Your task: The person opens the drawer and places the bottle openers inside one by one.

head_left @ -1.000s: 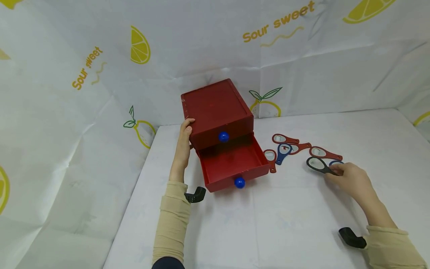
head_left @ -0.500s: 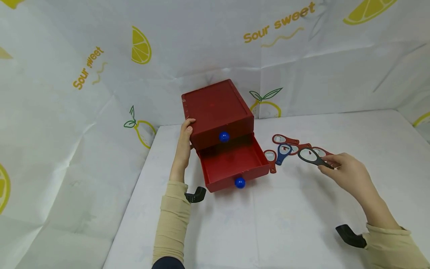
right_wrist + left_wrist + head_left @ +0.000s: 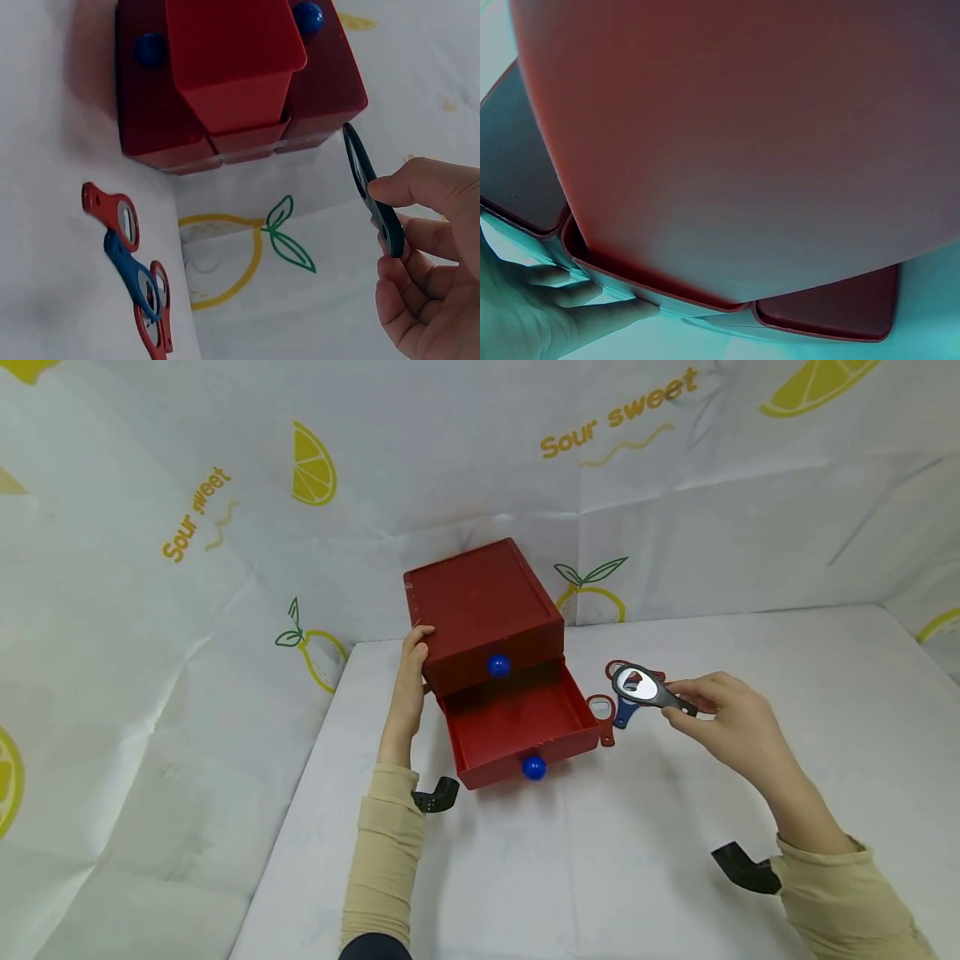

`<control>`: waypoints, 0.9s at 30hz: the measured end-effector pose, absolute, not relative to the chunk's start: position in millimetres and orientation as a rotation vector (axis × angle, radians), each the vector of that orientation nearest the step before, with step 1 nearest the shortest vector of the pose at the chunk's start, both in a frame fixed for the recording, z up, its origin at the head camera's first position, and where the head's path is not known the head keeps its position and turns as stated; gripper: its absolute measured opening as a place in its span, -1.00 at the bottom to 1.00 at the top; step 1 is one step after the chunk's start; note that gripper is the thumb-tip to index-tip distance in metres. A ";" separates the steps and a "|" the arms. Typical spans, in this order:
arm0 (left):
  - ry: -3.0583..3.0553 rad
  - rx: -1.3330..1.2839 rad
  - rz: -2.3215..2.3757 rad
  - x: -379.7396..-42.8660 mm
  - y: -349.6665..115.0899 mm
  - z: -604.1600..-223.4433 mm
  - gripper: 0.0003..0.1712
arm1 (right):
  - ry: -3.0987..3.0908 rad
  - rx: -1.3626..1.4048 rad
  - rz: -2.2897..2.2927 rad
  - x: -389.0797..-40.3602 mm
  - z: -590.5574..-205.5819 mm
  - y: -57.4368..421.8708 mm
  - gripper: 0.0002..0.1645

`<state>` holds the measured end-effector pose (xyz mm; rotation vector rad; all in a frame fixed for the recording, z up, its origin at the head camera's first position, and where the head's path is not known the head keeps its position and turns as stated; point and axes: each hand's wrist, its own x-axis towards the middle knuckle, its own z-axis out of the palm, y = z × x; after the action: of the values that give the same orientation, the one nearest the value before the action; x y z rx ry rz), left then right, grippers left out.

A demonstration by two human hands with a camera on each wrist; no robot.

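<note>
A red cabinet (image 3: 480, 602) stands at the back of the table, its lower drawer (image 3: 525, 722) pulled out. My left hand (image 3: 407, 681) rests against the cabinet's left side, with fairly straight fingers in the left wrist view. My right hand (image 3: 738, 727) pinches a black magnifying glass (image 3: 663, 695) by its handle, thumb on one side and fingers on the other. It is held over the small pile right of the cabinet. Below it lie a red magnifying glass (image 3: 602, 714) and a blue magnifying glass (image 3: 624, 713); other red ones are partly hidden, but show in the right wrist view (image 3: 154, 322).
Blue ball knobs (image 3: 498, 666) stick out from the drawer fronts. A white sheet printed with lemons (image 3: 450, 460) hangs behind the table (image 3: 525, 877). Black camera mounts (image 3: 437, 795) project from both wrists.
My right hand has lifted the black magnifying glass and carried it left, toward the cabinet and over the pile. My left hand and the open drawer stay in place.
</note>
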<state>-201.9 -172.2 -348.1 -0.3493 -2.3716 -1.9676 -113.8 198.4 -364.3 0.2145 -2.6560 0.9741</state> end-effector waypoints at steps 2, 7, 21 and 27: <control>-2.369 -0.346 -1.970 -202.2 -172.5 -348.2 -0.47 | -2.652 0.240 0.981 -117.2 -361.6 190.1 -0.69; -2.380 -0.338 -1.963 -201.6 -173.1 -347.8 -0.47 | -2.648 0.310 1.004 -125.2 -356.5 168.9 -0.69; -2.376 -0.352 -1.955 -201.8 -173.3 -348.4 -0.48 | -2.678 0.590 1.180 -152.2 -356.7 112.9 -0.74; -2.362 -0.370 -1.962 -202.1 -173.1 -348.6 -0.48 | -2.784 0.650 1.168 -161.8 -358.8 92.9 -0.72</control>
<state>-202.1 -173.1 -348.6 -0.3696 -2.3625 -1.9621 -161.8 92.9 -358.8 0.6496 -2.7839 1.1684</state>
